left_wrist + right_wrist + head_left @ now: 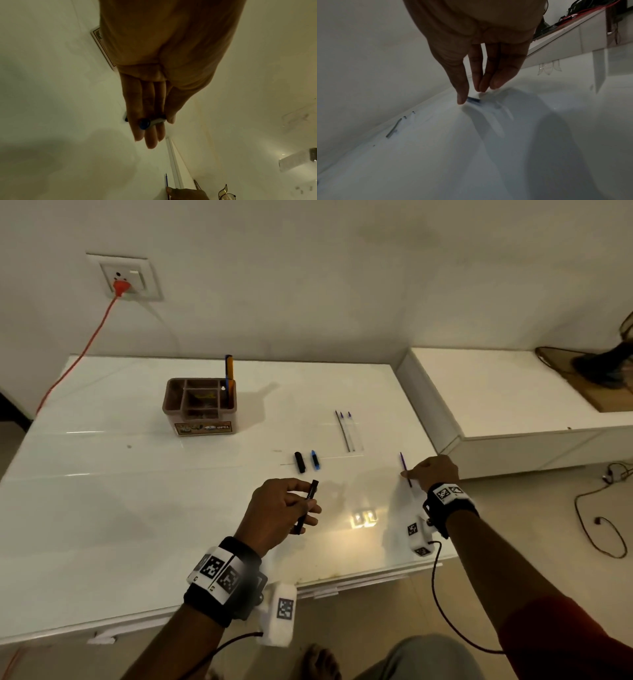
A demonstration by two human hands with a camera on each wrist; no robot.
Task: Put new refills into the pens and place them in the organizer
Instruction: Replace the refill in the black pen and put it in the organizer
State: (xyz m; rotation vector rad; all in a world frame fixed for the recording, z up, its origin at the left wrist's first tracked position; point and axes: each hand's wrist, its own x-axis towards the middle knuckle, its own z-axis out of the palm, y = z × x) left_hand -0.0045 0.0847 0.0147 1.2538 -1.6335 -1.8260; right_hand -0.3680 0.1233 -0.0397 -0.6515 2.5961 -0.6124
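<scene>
My left hand [308, 503] holds a black pen barrel [306, 508] over the near middle of the white table [137, 491]. In the left wrist view my thumb pins that pen barrel [151, 122] against my fingers. My right hand [409, 474] reaches down to a purple refill [405, 469] lying at the right edge. Its straight fingers and thumb tip touch the refill [473, 100], which is blurred there. Three more refills [347, 429] lie further back. A black cap [299, 462] and a blue cap [315, 459] lie side by side. The brown organizer [178, 409] holds one orange-and-blue pen [228, 371].
A low white platform [496, 392] adjoins the table on the right, with a fan [609, 364] on it. An orange plug [120, 285] sits in the wall socket, its cord running down the left. Cables [599, 525] trail on the floor at right.
</scene>
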